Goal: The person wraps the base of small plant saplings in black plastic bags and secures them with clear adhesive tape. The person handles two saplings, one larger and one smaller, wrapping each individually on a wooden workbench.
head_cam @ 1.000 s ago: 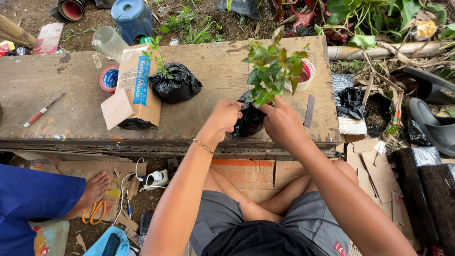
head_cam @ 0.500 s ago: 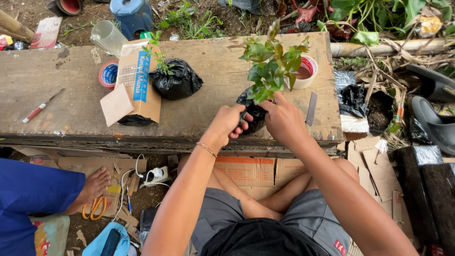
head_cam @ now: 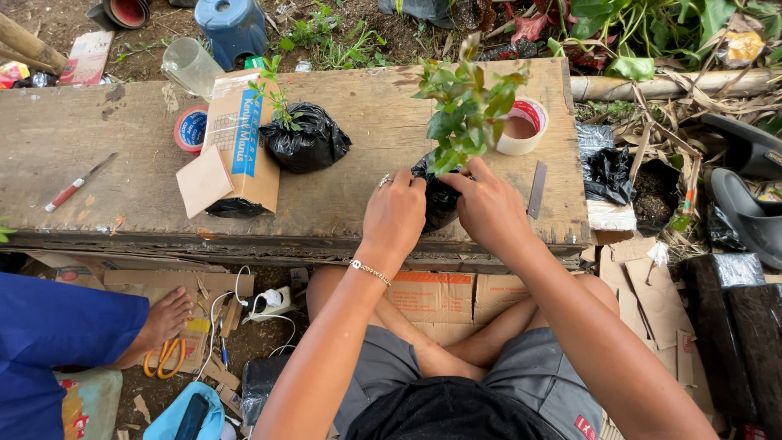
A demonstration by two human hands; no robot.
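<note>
Gripping black plant bag (head_cam: 440,204) between our left hand (head_cam: 395,213) and right hand (head_cam: 489,210), near front edge of wooden bench (head_cam: 98,130); hands closer together than second ago, bag squeezed tighter.

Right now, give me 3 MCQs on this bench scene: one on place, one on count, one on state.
1. Where does the roll of white tape lie?
A. on the ground
B. on the wooden bench, right of the leafy plant
C. inside the cardboard box

2. How many black bags with a plant in them sit on the bench?
A. two
B. four
C. none

3. What are the two hands doing?
A. resting on the knees
B. holding scissors
C. both gripping the black bag at the plant's base

Key: 1 B, the tape sits on the wooden bench beside the leafy plant. 2 A, one small bagged plant by the cardboard box, one black bag in hand. 3 C, left hand and right hand close on it.
</note>
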